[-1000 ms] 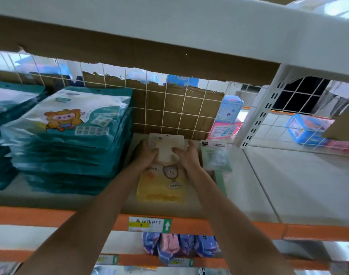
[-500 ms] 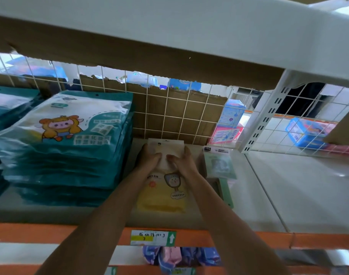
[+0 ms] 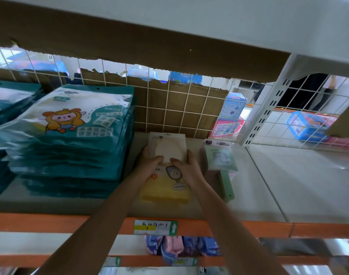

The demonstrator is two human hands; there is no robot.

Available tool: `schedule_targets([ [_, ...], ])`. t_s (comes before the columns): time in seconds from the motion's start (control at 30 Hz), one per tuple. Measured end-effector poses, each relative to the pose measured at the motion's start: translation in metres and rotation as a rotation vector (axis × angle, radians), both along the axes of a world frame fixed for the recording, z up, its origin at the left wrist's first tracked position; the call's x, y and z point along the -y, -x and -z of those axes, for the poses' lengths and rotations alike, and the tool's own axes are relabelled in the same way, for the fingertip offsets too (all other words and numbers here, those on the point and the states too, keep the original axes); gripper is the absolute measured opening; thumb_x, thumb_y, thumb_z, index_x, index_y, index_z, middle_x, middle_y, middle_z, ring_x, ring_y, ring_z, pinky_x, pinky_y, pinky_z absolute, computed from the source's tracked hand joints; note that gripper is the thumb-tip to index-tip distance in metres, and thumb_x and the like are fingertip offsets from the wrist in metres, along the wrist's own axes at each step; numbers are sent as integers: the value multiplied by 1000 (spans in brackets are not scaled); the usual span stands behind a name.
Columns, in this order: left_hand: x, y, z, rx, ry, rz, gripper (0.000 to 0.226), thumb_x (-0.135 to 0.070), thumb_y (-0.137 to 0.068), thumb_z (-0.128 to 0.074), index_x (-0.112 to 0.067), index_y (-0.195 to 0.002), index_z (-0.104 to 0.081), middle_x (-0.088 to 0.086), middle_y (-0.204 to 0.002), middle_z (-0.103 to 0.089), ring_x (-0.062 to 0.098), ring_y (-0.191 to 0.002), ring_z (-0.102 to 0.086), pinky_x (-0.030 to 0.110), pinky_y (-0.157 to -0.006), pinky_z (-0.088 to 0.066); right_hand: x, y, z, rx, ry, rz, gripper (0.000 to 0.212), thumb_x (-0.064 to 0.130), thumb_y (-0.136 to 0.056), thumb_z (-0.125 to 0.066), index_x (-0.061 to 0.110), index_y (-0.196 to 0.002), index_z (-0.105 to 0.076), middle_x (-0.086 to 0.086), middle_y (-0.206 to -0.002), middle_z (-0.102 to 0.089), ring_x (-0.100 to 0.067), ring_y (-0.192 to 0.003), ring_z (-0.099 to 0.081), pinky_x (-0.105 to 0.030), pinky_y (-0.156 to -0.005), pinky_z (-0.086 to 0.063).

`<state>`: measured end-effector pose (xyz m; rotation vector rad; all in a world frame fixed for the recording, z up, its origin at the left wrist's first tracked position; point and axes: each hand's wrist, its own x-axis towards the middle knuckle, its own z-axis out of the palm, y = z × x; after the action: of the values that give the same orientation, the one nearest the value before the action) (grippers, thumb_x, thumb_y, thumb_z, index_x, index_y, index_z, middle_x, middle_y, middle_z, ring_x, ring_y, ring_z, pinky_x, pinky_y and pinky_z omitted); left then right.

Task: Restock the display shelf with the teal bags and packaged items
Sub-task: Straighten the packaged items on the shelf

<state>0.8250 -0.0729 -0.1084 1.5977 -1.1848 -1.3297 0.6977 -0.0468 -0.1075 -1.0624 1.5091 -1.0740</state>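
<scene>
1. Wide white shelf with an orange front rail; a wire grid backs it, torn cardboard behind.
2. Teal bags sit stacked flat on the shelf's left.
3. The yellow package lies flat just right of that stack.
4. Left hand and right hand grip its upper sides, thumbs on top.
5. A green packet is just beside the right hand.

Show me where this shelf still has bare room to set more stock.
The widest bare patch is the white shelf board right of the green-handled packaged item. Crowded: the stack of glossy teal bags and the yellow-and-white flat packet gripped by the left hand and right hand.
</scene>
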Motion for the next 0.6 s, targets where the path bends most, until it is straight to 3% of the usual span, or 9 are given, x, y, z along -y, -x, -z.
schedule_targets([
  [0.1,-3,-3,-2,-8,4,20,60,-20,-87,-60,-26,-141,-34,8,-121,-54,26,-99,-58,33,-69,-51,-4,-4,-4,-8,17,-13,59,19,-87,-64,16,-137,-32,5,-101,-52,-18,-100,-55,-31,-80,-50],
  [0.17,-6,-3,-3,-8,2,35,58,-22,-87,-60,-26,-140,-36,7,-117,-56,23,-93,-59,28,-59,-48,-5,-5,-4,2,15,-26,54,17,-86,-64,16,-132,-35,-1,-107,-55,-20,-100,-57,-29,-77,-51],
  [0.27,-10,-4,-5,-4,16,40,58,-24,-88,-59,-28,-140,-35,4,-114,-57,18,-86,-59,25,-53,-44,-9,-6,-7,29,4,-12,65,17,-86,-64,14,-140,-28,0,-108,-55,-20,-100,-57,-31,-80,-52],
  [0.43,-20,-15,-5,-78,33,60,65,-24,-88,-61,-28,-144,-29,0,-119,-54,18,-88,-59,36,-75,-53,-21,1,-3,62,-37,16,86,17,-87,-65,14,-151,-7,-8,-149,-32,-23,-131,-40,-30,-95,-43],
  [0.53,-32,-23,2,-71,36,77,71,-26,-88,-61,-26,-147,-22,-10,-99,-47,11,-82,-55,29,-75,-49,-28,4,6,33,-43,16,86,16,-86,-65,15,-151,-8,-7,-152,-27,-22,-135,-34,-24,-94,-39],
  [0.6,-35,-26,7,-48,24,93,75,-33,-84,-65,-30,-146,-24,-8,-111,-53,19,-101,-56,36,-92,-47,-33,2,10,-1,-37,18,87,21,-85,-67,16,-151,-11,-6,-151,-31,-21,-133,-38,-30,-103,-40],
])
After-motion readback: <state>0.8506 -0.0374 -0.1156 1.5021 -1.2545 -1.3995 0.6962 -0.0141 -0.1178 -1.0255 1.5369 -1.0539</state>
